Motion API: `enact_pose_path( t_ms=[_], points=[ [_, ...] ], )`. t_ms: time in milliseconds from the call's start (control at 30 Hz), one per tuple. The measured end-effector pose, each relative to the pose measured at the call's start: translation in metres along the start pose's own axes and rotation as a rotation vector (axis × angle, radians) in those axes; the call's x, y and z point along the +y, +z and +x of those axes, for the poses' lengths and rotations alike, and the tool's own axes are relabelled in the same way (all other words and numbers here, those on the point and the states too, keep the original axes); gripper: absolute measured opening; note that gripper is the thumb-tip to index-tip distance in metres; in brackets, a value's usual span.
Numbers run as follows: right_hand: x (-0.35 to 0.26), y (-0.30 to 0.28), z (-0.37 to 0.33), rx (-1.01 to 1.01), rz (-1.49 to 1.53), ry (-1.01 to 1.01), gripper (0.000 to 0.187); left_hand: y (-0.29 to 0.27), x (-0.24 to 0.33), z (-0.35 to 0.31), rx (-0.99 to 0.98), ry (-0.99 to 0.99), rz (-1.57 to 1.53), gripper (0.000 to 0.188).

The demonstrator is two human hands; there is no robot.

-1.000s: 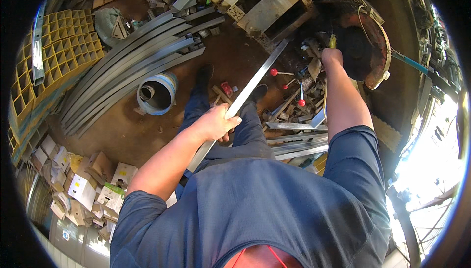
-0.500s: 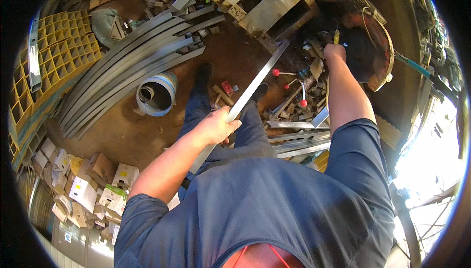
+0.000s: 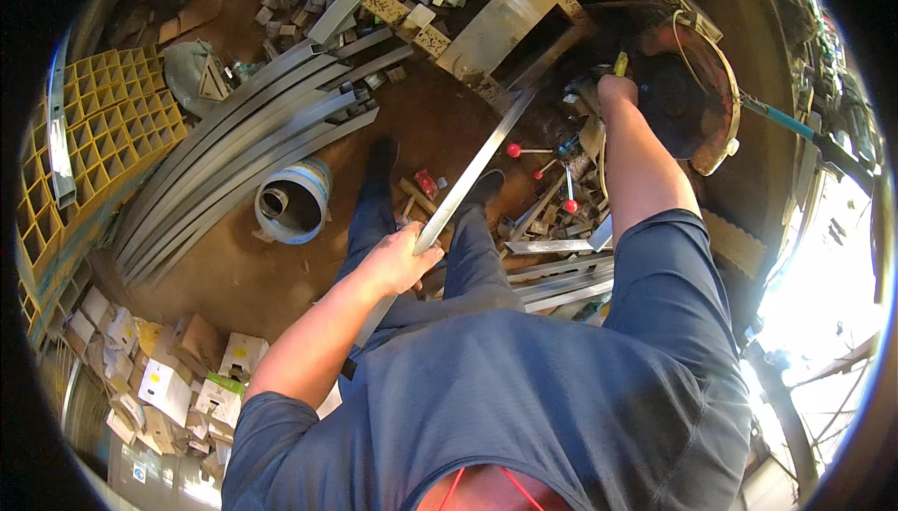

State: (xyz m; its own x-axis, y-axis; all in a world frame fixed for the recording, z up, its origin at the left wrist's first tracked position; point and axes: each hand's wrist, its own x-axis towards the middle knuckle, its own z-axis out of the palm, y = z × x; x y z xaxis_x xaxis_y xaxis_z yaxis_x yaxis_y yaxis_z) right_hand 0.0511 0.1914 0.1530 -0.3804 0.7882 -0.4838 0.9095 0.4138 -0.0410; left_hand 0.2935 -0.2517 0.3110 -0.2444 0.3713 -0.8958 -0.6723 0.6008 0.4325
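A: Your left hand (image 3: 400, 263) has its grip clenched round the slim, smooth metal bar (image 3: 477, 165), slanting from seven to one o'clock.
B: Your right hand (image 3: 618, 93), between one and two, seems wrapped round a yellow handle (image 3: 621, 63), though shadow blurs it.
A: Bare brown floor (image 3: 224, 279) gives you room near nine; red-knobbed levers (image 3: 570, 205) stand beside your bar at two.
B: Long grey metal lengths (image 3: 245, 135) lie stacked at ten.

A long, straight, silver metal bar (image 3: 477, 167) is held aslant, gripped toward its near end, its far end seen by the near edge of a beige metal stand (image 3: 496, 25). A yellow handle (image 3: 621, 63) is gripped, mostly covered, its far tip left exposed.
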Motion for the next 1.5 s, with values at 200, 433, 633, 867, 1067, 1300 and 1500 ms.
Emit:
enact_pose_path(
  t_ms=[200,433,633,867,1067,1300,1500],
  points=[
    [0.027,0.003,0.029,0.096,-0.080,-0.079,0.050,0.002,-0.013,0.007,0.002,-0.062,-0.140,0.055],
    [0.077,0.018,-0.017,-0.067,-0.170,-0.171,0.049,0.016,-0.050,0.016,0.118,-0.112,0.046,0.043],
    [0.106,0.010,-0.018,-0.073,-0.184,-0.258,0.053,0.046,-0.040,0.078,0.167,0.051,-0.134,0.034],
    [0.127,0.012,-0.034,-0.106,-0.103,-0.328,0.061,0.059,-0.009,0.105,0.147,0.062,-0.201,0.036],
    [0.138,0.012,-0.045,-0.153,-0.045,-0.299,0.063,0.064,-0.017,0.113,0.317,0.125,0.136,0.039],
    [0.155,0.027,-0.026,-0.118,-0.083,-0.267,0.063,0.068,0.028,0.121,-0.143,-0.115,-0.659,0.045],
    [0.169,0.035,-0.025,-0.100,0.132,-0.126,0.060,0.081,0.042,0.139,0.368,0.100,0.339,0.048]
  ],
)
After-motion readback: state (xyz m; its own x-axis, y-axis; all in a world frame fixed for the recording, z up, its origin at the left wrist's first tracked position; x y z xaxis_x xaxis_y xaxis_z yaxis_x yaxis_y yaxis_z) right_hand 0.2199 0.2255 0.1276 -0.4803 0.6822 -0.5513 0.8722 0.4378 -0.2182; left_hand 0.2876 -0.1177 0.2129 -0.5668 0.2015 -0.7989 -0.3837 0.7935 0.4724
